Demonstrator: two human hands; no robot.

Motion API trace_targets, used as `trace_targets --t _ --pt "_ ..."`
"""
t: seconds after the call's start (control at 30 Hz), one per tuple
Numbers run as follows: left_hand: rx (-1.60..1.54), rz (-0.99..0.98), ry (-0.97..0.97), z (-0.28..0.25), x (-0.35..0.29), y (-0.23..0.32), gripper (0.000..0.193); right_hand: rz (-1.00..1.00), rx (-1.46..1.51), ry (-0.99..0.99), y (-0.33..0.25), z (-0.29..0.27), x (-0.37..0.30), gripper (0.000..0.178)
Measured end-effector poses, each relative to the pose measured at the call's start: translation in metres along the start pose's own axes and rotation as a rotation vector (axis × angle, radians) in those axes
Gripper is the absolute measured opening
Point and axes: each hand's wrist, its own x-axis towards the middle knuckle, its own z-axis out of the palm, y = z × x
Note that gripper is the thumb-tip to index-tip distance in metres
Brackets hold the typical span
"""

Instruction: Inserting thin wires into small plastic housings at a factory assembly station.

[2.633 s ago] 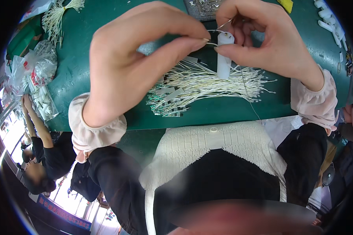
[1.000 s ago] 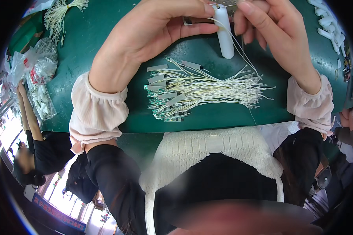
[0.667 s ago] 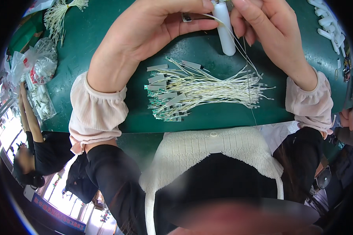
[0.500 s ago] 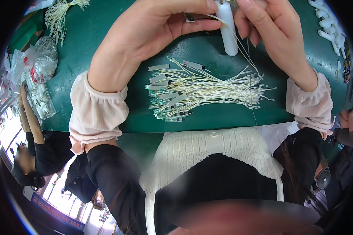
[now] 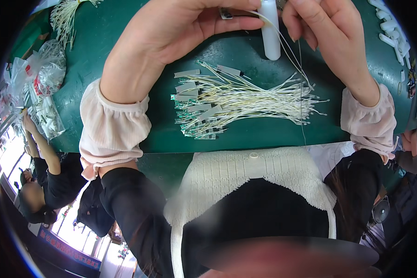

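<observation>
Near the top edge of the head view, both hands work over a green table (image 5: 125, 28). The left hand (image 5: 171, 28) is closed, its thumb and fingers pinching a small flat strip (image 5: 226, 14) from which a thin pale wire (image 5: 287, 44) runs off to the right and downward. The right hand (image 5: 324, 32) is curled beside it, fingers bent near the top of a white tube (image 5: 269, 32); whether it actually grips the tube is cut off by the frame edge, so I cannot tell. The tube stands with its long axis running up and down in the picture, its rounded end pointing toward the person. Just below it on the table lies a bundle of wired strips (image 5: 236, 102), long axis left to right, with the small boards at the left end and the loose wire tips at the right. Clear plastic bags (image 5: 41, 74) sit at the far left, and more white tubes (image 5: 389, 28) lie at the upper right.
</observation>
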Motion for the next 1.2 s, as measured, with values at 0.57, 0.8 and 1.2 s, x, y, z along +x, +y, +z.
trace_targets --t 0.57,0.8,1.2 --pt "0.011 0.057 0.012 0.009 -0.041 0.001 0.004 0.067 -0.291 -0.546 0.002 -0.032 -0.009 0.019" --pt "0.330 0.300 -0.005 -0.013 -0.102 0.010 0.017 0.061 -0.230 -0.429 -0.003 -0.041 -0.032 0.014" --pt "0.393 0.610 0.572 -0.073 -0.316 -0.086 0.032 -0.011 -0.564 0.116 0.116 -0.175 -0.055 0.023"
